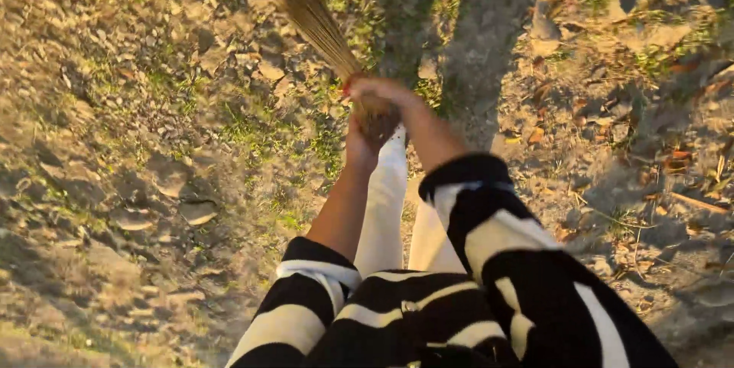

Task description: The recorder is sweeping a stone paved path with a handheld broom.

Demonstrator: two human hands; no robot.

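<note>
The ground [115, 154] on the left, out at nine o'clock, is bare dirt with small stones, bits of green grass and warm sun on it. My broom [317, 24] is a bundle of thin straw sticks with no long handle. Its brushy end points up and away to eleven o'clock from my hands, and it looks blurry. The thick bound end sits in my hands, near the middle of what I see. My left hand [358, 146] is the lower one, and my fingers are wrapped tight around the bottom of the bundle. My right hand [378, 93] is on top, just above the left one, and its fingers are curled and pressed together around the same bundle. The two hands are touching each other. My sleeves [489, 223] are black with wide white stripes, and both arms reach forward toward twelve o'clock. Between my arms I can see my white trousers [382, 207], pointing straight ahead. Just past my hands, at twelve to one o'clock, two long dark shadows [478, 39] lie on the dirt. Over on the right, at three o'clock, dry brown leaves [677, 158] and twigs are spread on the ground in the shade.
</note>
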